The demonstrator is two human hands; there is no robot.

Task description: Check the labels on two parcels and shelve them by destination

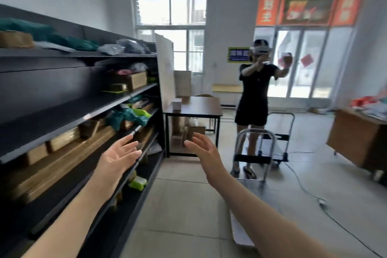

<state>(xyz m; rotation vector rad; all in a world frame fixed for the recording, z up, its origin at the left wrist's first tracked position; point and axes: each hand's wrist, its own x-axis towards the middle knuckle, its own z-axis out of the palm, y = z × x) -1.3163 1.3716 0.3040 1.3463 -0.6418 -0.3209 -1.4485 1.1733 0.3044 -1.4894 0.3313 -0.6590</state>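
Ahead, 2 empty hands, left hand (pixel 119 156) and right hand (pixel 204 150), beside 1 shelving unit (pixel 62 98).

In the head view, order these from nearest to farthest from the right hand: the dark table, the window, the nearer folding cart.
From the right hand:
1. Folding cart, just right.
2. Dark table, behind.
3. Window, back wall.

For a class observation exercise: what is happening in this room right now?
A person holds out both bare hands, left hand and right hand, open and empty, beside a black metal shelving unit stocked with brown cardboard boxes and green plastic bags. Neither hand holds a parcel. Another person in black stands behind a folding metal trolley.
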